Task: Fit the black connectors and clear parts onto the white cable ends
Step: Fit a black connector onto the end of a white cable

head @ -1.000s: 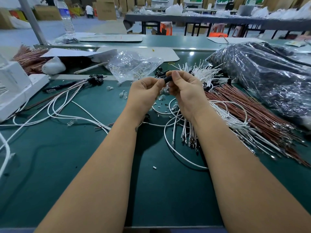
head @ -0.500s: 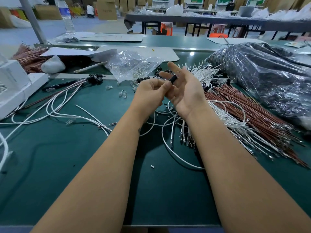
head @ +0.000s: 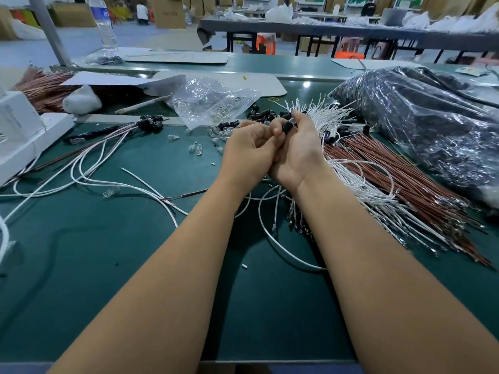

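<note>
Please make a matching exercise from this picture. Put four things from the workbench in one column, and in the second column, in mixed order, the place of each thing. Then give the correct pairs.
Things:
1. black connector
2. clear plastic bag
3. brown wire bundle
4. water bottle

Places:
A. standing at the far left of the bench, near a grey post
B. lying flat to the right of the hands
C. in the fingers of the right hand, beside the left hand
D. beyond the left hand, with small clear parts spilling out

Pairs: 1-C, 2-D, 3-B, 4-A
</note>
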Motion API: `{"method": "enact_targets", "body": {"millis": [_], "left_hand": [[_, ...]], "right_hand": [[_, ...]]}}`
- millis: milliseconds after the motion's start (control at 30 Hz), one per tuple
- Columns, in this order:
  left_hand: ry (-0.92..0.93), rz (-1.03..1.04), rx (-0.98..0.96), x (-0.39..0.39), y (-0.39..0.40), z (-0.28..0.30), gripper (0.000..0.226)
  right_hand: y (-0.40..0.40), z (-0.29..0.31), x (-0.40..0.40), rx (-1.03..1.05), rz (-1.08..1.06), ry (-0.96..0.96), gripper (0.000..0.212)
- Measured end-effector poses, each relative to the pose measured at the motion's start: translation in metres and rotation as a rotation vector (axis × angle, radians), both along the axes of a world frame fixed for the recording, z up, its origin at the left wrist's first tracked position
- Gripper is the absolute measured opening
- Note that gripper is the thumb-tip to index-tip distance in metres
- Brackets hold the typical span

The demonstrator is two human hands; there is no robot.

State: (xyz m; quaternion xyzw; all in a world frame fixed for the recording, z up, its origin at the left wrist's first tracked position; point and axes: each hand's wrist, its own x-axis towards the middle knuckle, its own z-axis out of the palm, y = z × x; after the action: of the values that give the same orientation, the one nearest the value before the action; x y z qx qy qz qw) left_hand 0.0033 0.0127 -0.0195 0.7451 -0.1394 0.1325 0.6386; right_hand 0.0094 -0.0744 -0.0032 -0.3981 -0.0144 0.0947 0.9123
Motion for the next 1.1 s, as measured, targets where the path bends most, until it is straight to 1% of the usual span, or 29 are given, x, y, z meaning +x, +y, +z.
{"method": "enact_targets", "body": {"millis": [100, 233, 300, 367, 433, 533, 600, 667, 700, 767, 833, 900, 967, 1033, 1067, 1100], "left_hand": [[-0.028, 0.010, -0.017, -0.001, -0.002, 0.000, 0.023], [-0.051, 0.025, 0.000, -0.001, -0.003, -0.001, 0.038], [-0.049, 0.038, 0.011, -0.002, -0.003, 0.000, 0.039], [-0.050, 0.048, 0.019, -0.002, -0.004, 0.000, 0.035], [-0.044, 0.052, 0.019, -0.001, -0.004, 0.001, 0.027], [-0.014, 0.052, 0.004, 0.001, 0.000, 0.005, 0.028], [0.013, 0.030, -0.019, 0.002, 0.003, 0.007, 0.023], [0.010, 0.002, -0.036, 0.001, 0.007, 0.009, 0.017], [0.002, -0.010, -0.037, 0.000, 0.009, 0.010, 0.016], [0.000, -0.009, -0.005, 0.000, 0.013, 0.010, 0.017], [-0.002, 0.013, 0.052, 0.001, 0.016, 0.011, 0.016], [-0.009, 0.027, 0.104, 0.004, 0.019, 0.011, 0.015], [-0.009, 0.057, 0.174, 0.007, 0.023, 0.008, 0.015], [0.008, 0.105, 0.245, 0.011, 0.028, 0.003, 0.017], [0.021, 0.118, 0.227, 0.012, 0.031, 0.000, 0.018], [0.038, 0.113, 0.163, 0.012, 0.032, 0.000, 0.018]], "right_hand": [[0.001, 0.001, 0.000, 0.008, -0.017, -0.020, 0.057], [-0.001, 0.001, -0.001, 0.015, -0.008, -0.047, 0.049], [-0.001, 0.002, -0.001, 0.014, -0.012, -0.049, 0.049], [-0.001, 0.003, -0.002, 0.003, -0.030, -0.046, 0.049], [0.000, 0.003, -0.002, -0.015, -0.048, -0.025, 0.052], [0.002, 0.005, -0.001, -0.052, -0.058, 0.026, 0.057], [0.005, 0.007, 0.000, -0.056, -0.084, 0.033, 0.055], [0.007, 0.009, -0.002, -0.078, -0.170, 0.012, 0.046], [0.007, 0.009, -0.002, -0.138, -0.231, -0.025, 0.038], [0.005, 0.008, -0.002, -0.342, -0.376, -0.138, 0.025], [0.000, 0.005, -0.002, -0.559, -0.493, -0.241, 0.021], [-0.002, 0.002, -0.001, -0.721, -0.552, -0.308, 0.020], [-0.002, 0.001, -0.001, -0.790, -0.619, -0.327, 0.023], [-0.004, 0.003, -0.001, -0.781, -0.721, -0.299, 0.027], [-0.005, 0.004, 0.000, -0.783, -0.753, -0.292, 0.029], [-0.006, 0.005, -0.001, -0.795, -0.764, -0.292, 0.029]]}}
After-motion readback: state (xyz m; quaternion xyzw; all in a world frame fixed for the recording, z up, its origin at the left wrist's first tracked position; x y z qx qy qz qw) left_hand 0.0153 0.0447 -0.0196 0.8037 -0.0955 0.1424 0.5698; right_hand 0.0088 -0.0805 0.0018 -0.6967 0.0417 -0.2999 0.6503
